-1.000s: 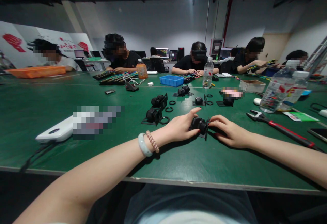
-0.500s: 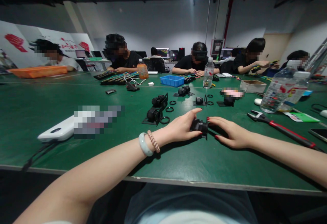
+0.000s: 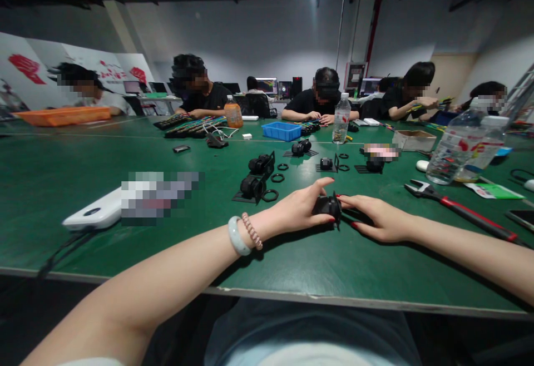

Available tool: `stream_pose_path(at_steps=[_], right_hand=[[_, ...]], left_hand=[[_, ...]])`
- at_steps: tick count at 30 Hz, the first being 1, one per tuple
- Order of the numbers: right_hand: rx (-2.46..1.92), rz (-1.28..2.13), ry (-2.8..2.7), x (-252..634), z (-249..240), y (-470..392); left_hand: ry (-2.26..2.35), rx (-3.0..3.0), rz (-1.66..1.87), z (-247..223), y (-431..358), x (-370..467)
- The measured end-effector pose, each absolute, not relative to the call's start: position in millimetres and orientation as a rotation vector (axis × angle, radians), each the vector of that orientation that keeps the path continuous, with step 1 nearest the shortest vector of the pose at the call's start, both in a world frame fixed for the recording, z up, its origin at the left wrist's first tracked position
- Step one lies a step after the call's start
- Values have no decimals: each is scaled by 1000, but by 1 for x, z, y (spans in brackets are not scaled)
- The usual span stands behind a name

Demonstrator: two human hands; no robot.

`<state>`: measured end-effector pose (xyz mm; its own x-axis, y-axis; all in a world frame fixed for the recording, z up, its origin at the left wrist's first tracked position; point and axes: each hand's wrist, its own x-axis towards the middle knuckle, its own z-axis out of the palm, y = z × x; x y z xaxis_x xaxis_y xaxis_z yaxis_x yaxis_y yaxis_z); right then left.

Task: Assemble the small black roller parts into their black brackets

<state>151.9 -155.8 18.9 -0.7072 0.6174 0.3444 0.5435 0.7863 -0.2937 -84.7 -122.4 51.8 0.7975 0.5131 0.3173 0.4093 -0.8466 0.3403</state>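
Observation:
My left hand [image 3: 301, 206] is closed round a black plastic fitting [image 3: 329, 207] with a flat plate at its right end, just above the green tabletop. My right hand [image 3: 381, 218] is at that plate's right side, with a forefinger tip against or very near it and the thumb apart, lower down. Beyond my hands stand similar black fittings on slotted plates, one [image 3: 251, 186] close to my left wrist and another [image 3: 326, 163] farther back. Loose black ring nuts, such as this ring [image 3: 270, 195], lie beside them.
Adjustable pliers [image 3: 463, 210] with red-and-black handles lie to the right, near clear plastic bottles [image 3: 448, 149]. A white power bank [image 3: 92, 213] with a cable is on the left. A blue tray [image 3: 281, 130] sits farther back, where several people work.
The black fitting has turned slightly in my left hand, its plate now angled differently. My right fingertips stay beside the plate, and both arms are nearly still.

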Motion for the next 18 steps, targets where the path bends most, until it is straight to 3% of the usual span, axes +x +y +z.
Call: stream_pose_path(at_steps=[18], right_hand=[[-867,175,-2517,151,16,-156]], left_hand=[[750,2692,621,47,-123,-78]])
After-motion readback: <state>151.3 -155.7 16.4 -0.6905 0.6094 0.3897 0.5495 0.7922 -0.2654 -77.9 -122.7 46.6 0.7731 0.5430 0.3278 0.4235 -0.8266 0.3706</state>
